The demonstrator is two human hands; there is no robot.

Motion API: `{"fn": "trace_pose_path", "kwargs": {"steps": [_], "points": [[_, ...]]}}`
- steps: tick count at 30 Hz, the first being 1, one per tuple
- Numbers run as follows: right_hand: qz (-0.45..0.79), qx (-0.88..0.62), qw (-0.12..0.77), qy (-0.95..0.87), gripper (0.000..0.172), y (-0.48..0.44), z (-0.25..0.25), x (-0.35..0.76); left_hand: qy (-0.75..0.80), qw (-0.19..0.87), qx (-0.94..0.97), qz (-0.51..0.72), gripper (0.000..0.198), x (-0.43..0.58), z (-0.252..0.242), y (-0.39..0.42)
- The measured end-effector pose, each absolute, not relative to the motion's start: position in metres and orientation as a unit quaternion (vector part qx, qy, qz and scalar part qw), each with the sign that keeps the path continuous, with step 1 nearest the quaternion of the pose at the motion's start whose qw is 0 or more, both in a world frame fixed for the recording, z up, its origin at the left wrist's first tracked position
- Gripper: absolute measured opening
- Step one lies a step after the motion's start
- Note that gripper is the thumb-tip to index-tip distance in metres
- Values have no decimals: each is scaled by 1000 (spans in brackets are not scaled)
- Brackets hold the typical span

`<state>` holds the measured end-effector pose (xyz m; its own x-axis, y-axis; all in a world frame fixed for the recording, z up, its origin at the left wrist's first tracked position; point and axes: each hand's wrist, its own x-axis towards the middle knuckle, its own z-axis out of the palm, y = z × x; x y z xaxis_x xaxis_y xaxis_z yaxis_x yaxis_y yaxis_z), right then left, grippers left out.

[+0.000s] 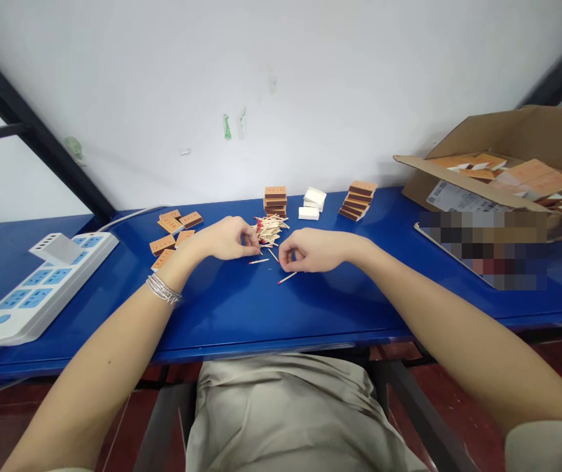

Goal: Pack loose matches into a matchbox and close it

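Observation:
My left hand [229, 239] sits with curled fingertips at the near edge of a loose pile of red-tipped wooden matches [270, 229]. Whether those fingers pinch a match, I cannot tell. My right hand [310, 250] rests just right of the pile, its fingers curled and nothing visible in them. Between and below the hands, several single matches [287, 278] lie apart on the blue table [222, 314]. A silver chain bracelet [164, 290] circles my left wrist.
Stacked orange matchboxes [275, 201] and white inner trays [314, 203] stand behind the pile, with another stack [357, 200] to the right. Orange box sleeves [170, 229] lie left. A white power strip [45, 285] sits far left; an open cardboard carton [502, 164] sits right.

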<state>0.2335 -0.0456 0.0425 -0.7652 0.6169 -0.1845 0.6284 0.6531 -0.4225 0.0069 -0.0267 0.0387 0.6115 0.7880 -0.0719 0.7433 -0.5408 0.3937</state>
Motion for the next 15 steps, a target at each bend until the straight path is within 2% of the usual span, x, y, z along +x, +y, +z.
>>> {"fn": "trace_pose_path", "kwargs": {"steps": [3, 6, 8, 15], "points": [[-223, 351, -23, 909, 13, -44, 37, 231, 435, 200, 877, 34, 17, 7, 39, -27], [-190, 348, -94, 913, 25, -34, 25, 231, 426, 205, 881, 16, 14, 10, 38, -29], [-172, 330, -110, 922, 31, -27, 17, 230, 429, 205, 880, 8, 13, 13, 38, -31], [-153, 339, -67, 926, 15, -30, 18, 225, 439, 213, 873, -4, 11, 18, 40, -36]]}}
